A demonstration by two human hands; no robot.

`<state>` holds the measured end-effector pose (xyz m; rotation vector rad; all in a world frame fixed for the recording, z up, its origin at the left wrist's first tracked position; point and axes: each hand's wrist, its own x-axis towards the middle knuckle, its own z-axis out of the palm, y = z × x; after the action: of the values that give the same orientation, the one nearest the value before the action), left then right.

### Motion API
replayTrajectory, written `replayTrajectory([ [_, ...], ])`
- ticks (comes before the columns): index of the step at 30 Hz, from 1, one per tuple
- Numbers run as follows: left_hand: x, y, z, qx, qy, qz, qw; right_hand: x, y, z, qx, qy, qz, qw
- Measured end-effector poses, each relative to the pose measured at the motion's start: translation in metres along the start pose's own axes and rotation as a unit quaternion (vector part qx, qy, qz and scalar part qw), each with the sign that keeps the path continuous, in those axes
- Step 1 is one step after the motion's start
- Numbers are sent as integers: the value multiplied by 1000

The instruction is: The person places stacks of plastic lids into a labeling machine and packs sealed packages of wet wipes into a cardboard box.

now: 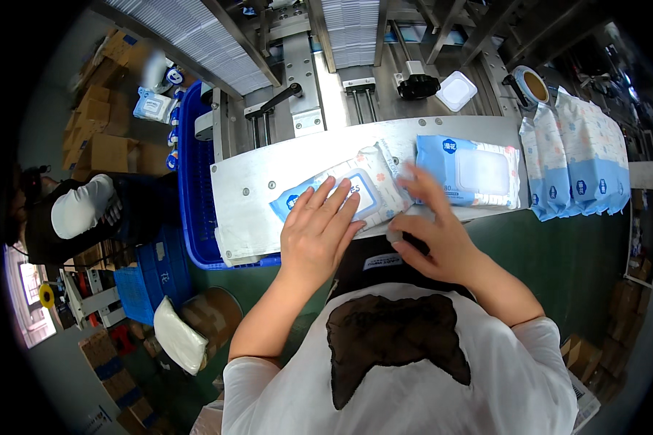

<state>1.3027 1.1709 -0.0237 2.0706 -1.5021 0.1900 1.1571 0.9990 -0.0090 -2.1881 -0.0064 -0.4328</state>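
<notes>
A blue and white wet-wipes pack lies slantwise on the pale metal plate in front of me. My left hand rests flat on it, fingers spread over its left part and lid. At the pack's right end is my right hand, its fingers curved and apart; motion blurs the fingertips, and I cannot tell whether they touch the wrapper. Just right of that hand, a second wipes pack with a white lid lies face up on the plate.
Several wipes packs stand upright at the plate's right end. Behind are a machine with stacked white sheets, a loose white lid and a tape roll. A blue basket borders the left. Another person's white sleeve shows far left.
</notes>
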Motion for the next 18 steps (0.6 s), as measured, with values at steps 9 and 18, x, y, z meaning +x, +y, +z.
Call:
replayTrajectory([
  [9, 38, -45, -20, -276, 0, -300, 913, -9, 6, 11, -25, -58, -8, 998],
  [18, 43, -54, -35, -340, -63, -356, 868, -10, 9, 9, -6, -69, -15, 997],
])
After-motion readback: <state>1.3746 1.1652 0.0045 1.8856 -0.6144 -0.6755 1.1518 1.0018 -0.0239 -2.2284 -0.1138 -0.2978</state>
